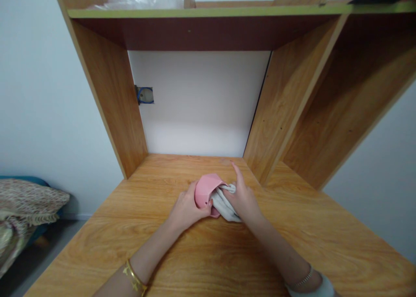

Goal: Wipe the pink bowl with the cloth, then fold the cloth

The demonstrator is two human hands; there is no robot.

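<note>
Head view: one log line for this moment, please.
left hand: holds pink cup | right hand: presses white cloth at cup mouth | surface: wooden desk

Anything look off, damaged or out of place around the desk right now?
One thing: an open wall box with blue edging and no cover plate sits in the back wall beside the left upright. Otherwise the left hand holds a pink cup while the right hand presses a white cloth into it; nothing spilled.
</note>
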